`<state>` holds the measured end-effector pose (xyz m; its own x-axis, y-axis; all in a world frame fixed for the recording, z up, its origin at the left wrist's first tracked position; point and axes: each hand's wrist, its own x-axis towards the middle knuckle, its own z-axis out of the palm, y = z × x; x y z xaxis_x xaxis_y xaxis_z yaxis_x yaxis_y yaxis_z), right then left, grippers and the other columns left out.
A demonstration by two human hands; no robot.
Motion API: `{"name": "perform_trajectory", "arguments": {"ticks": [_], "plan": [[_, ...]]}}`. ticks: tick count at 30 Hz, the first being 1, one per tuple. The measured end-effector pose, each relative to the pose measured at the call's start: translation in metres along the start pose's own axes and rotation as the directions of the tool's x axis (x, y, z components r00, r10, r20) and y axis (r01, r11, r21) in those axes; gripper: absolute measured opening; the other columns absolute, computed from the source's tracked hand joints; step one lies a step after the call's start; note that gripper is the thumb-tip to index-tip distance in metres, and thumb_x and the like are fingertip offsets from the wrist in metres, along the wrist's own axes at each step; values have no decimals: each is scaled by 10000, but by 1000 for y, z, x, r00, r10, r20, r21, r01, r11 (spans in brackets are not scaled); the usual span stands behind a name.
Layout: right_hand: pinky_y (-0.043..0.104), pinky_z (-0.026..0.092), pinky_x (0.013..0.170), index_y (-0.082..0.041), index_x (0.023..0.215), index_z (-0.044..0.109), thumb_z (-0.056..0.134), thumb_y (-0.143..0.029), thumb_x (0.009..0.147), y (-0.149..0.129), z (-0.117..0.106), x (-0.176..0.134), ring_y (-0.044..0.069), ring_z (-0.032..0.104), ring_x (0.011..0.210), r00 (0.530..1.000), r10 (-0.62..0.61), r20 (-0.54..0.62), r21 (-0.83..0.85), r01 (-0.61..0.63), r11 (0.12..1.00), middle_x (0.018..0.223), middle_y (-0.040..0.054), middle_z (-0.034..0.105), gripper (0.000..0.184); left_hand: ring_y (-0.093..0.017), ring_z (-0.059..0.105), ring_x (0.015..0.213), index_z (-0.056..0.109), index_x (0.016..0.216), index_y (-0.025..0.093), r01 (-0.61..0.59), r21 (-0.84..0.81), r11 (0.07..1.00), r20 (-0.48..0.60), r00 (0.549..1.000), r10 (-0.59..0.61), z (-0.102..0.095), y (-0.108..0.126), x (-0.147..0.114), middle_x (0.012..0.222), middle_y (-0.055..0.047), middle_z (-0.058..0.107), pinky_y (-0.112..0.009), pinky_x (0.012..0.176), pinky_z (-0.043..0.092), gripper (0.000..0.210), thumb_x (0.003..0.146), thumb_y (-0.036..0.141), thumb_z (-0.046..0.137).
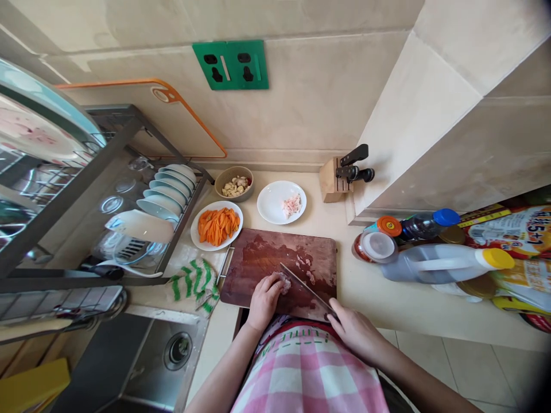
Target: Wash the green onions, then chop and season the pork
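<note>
Lower centre: knife (306, 288) slants over the cutting board (249, 252) between left hand (264, 298) and right hand (350, 326) — no low pass there. Board's upper left open. Above it, carrot plate (218, 226), bowl (245, 195) and white plate (271, 201) crowd the way, slim gap between plates. Right of board, bare counter (355, 292) runs to the jug (430, 264). Left — dish rack (86, 170) walls it off.

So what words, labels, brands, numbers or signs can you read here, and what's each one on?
"LITTLE": on the pink checked apron; the lettering beneath it is unclear.
"5+1": on the red-and-white packet at the right; its other characters are too blurred to read.
The print on the yellow packet below it is also too blurred.
</note>
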<state>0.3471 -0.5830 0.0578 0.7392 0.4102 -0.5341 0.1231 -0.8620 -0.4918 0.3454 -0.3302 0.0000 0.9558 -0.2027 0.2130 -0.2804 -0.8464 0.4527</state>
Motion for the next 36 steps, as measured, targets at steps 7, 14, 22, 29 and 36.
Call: {"name": "perform_trajectory", "arguments": {"ticks": [7, 14, 22, 29, 36], "plan": [[237, 358, 599, -231, 916, 450, 278, -309, 892, -5, -3, -19, 180, 623, 733, 999, -31, -33, 77, 33, 997, 799, 32, 650, 190, -167, 540, 983, 620, 997, 234, 1, -35, 999, -24, 1000, -2, 2, -5, -2, 1040, -45, 595, -315, 876, 478, 219, 889, 233, 430], [235, 348, 576, -236, 898, 442, 287, -300, 883, -14, -3, -27, 183, 619, 710, 999, -25, 44, 83, 21, 996, 763, 28, 645, 168, -170, 529, 994, 613, 998, 235, -8, -36, 999, 4, 1000, 8, 8, -7, 4, 1067, -47, 589, -325, 873, 478, 202, 880, 220, 450], [255, 371, 618, -236, 910, 440, 261, -296, 889, -15, -6, -17, 191, 620, 754, 999, 32, -39, 78, -28, 997, 826, 43, 646, 190, -172, 568, 913, 627, 936, 215, -22, -59, 998, -70, 997, 18, 7, -8, 3, 928, -49, 621, -329, 834, 494, 173, 879, 248, 467], [242, 357, 589, -252, 898, 456, 286, -307, 884, -21, -7, -28, 177, 610, 714, 999, 6, 43, 102, -10, 995, 797, 14, 645, 179, -190, 539, 1002, 602, 1025, 225, -74, -16, 997, 13, 997, 75, 4, -10, 9, 1052, -52, 609, -386, 923, 447, 219, 894, 234, 426], [238, 322, 546, -229, 978, 468, 295, -250, 885, -32, 2, -3, 191, 634, 698, 999, 27, 29, -42, -25, 999, 796, 46, 668, 197, -183, 533, 959, 624, 946, 207, -27, -44, 999, 32, 999, 29, 4, -5, 19, 972, -52, 613, -362, 883, 465, 188, 879, 210, 448]]}}
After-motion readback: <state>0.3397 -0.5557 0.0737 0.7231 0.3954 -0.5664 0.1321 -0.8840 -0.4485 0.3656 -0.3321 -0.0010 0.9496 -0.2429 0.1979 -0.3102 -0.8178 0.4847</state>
